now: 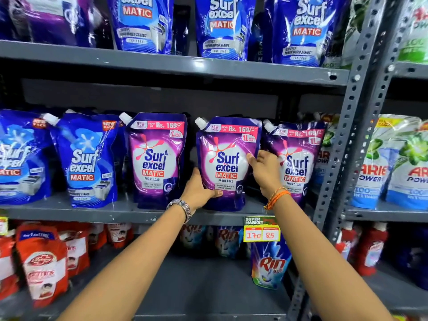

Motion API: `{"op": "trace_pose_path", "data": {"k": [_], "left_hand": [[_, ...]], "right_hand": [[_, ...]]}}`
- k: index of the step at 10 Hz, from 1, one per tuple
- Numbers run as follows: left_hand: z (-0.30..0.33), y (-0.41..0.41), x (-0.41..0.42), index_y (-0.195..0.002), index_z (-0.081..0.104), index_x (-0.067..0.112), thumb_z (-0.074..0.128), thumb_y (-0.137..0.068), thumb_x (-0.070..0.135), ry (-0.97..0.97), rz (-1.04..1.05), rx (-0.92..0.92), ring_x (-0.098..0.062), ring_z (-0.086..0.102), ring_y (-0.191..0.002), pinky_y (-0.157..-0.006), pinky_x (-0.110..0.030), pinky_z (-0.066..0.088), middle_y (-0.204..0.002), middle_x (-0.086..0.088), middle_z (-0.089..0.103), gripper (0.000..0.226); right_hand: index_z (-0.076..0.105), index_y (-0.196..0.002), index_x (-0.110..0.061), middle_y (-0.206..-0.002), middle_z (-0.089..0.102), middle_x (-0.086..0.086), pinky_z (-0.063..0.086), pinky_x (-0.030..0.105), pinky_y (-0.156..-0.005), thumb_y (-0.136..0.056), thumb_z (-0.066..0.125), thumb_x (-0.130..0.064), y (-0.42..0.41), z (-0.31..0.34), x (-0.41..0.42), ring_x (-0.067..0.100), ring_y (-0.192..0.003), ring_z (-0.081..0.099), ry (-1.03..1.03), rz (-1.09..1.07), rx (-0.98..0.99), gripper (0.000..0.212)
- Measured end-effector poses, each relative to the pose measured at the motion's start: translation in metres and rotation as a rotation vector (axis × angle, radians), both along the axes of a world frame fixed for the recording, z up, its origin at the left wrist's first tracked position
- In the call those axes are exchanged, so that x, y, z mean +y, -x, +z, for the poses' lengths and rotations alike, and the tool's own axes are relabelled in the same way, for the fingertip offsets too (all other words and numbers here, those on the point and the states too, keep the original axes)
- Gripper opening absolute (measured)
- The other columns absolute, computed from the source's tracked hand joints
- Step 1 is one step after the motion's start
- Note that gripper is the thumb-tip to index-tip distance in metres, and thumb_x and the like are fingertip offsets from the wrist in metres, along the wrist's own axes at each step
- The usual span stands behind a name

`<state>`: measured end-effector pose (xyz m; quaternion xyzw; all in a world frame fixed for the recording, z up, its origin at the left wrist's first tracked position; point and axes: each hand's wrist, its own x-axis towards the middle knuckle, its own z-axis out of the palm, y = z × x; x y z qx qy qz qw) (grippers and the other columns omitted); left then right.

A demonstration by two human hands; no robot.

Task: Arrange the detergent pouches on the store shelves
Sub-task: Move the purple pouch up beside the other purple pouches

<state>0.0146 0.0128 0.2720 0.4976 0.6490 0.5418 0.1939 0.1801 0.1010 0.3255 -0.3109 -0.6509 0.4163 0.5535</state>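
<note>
Two bare forearms reach up from the bottom edge to the middle purple pouch (pixel 228 163), which stands upright on the middle shelf (pixel 69 213). Left hand (pixel 199 192) cups its lower left corner, thumb across the front; right hand (pixel 264 167) holds its right edge, a closed grip on each side. Filled with liquid, it likely feels heavy, soft and slick, so low-and-side support suits it. Matching purple pouches (pixel 157 158) flank it; blue pouches (pixel 85 158) stand further left.
</note>
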Motion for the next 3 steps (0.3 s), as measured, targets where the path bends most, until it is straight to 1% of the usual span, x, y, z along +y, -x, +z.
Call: {"op": "trace_pose_path", "data": {"k": [1,2,3], "left_hand": [[0.001,-0.003,-0.007,-0.132,0.034,0.015,0.088,-0.067,0.012,0.039,-0.008,0.005,-0.022,0.056,-0.124,-0.108,-0.044,0.045,-0.132,-0.005,0.06,0.085],[0.004,-0.003,-0.014,-0.14,0.027,0.013,0.087,-0.069,0.016,0.078,-0.006,0.029,-0.025,0.052,-0.129,-0.108,-0.042,0.043,-0.139,-0.007,0.055,0.093],[0.009,-0.01,-0.034,-0.149,0.017,0.015,0.086,-0.07,0.019,0.068,0.023,0.116,-0.028,0.048,-0.135,-0.109,-0.041,0.04,-0.145,-0.009,0.05,0.105]], "right_hand": [[0.062,-0.104,-0.007,-0.095,0.069,-0.003,0.055,0.027,-0.078,-0.099,0.057,-0.015,-0.003,-0.003,-0.003,0.015,-0.093,0.067,-0.01,-0.003,-0.021,0.011],[0.062,-0.104,-0.007,-0.102,0.072,0.004,0.057,0.037,-0.087,-0.098,0.058,-0.021,-0.005,-0.008,0.0,0.022,-0.101,0.068,0.021,-0.007,-0.106,0.015],[0.057,-0.129,-0.005,-0.123,0.069,0.013,0.055,0.033,-0.087,-0.097,0.06,-0.024,-0.02,-0.008,-0.023,0.026,-0.113,0.065,0.014,-0.038,-0.161,0.038]]}}
